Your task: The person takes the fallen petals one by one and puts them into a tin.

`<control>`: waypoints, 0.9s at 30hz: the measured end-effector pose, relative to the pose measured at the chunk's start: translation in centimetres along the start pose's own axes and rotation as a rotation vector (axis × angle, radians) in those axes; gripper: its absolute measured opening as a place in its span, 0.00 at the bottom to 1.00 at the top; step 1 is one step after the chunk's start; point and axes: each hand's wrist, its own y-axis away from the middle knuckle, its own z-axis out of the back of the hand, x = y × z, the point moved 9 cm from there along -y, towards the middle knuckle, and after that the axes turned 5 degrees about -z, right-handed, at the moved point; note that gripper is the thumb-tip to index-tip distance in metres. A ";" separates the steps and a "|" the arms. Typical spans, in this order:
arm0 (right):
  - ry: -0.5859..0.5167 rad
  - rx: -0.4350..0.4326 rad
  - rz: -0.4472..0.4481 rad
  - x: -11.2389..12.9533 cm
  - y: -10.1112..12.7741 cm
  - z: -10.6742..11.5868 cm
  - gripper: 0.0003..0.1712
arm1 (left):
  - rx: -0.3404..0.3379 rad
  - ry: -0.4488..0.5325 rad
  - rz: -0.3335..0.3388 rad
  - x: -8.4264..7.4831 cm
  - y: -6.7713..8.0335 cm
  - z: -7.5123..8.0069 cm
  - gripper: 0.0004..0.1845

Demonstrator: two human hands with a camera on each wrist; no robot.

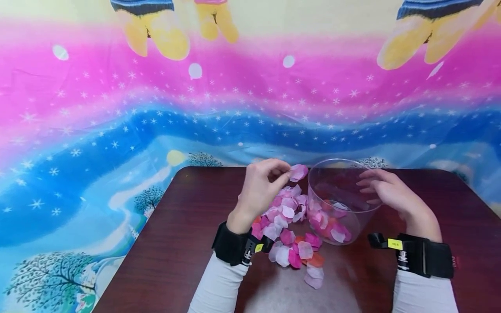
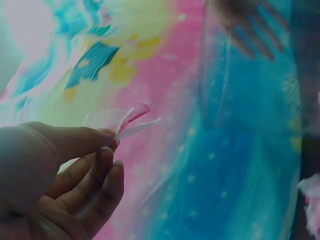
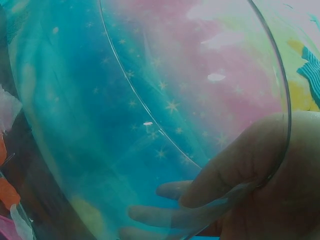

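Note:
My left hand [image 1: 261, 184] pinches a few pink and white artificial petals [image 1: 299, 173] between thumb and fingertips, left of the container's rim. Close up in the left wrist view, the pinched petals [image 2: 132, 121] fan out beyond the fingertips. My right hand [image 1: 393, 193] lies along the right side of a clear plastic bucket [image 1: 356, 219], fingers extended at its wall near the rim. Through the transparent plastic, the right wrist view shows these fingers [image 3: 165, 216]. Pink, white and orange petals [image 1: 326, 224] lie in the bucket's bottom.
A loose pile of pink, white and orange petals [image 1: 287, 213] spreads on the dark wooden table [image 1: 168, 261], left of and in front of the bucket. Behind the table hangs a colourful printed cloth [image 1: 242, 95] with snowflakes.

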 end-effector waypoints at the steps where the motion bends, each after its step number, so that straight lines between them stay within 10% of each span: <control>1: -0.002 0.001 0.002 0.0 0.0 0.0 0.28 | 0.008 -0.003 -0.018 -0.3 0.0 -0.5 0.05; 12: 0.004 -0.002 0.000 -0.1 -0.2 -0.1 0.28 | 0.111 -0.016 -0.122 -2.5 0.5 -4.7 0.05; 27: 0.021 -0.006 0.007 0.1 -0.1 0.0 0.28 | 0.223 -0.079 -0.078 -2.2 0.7 -6.6 0.06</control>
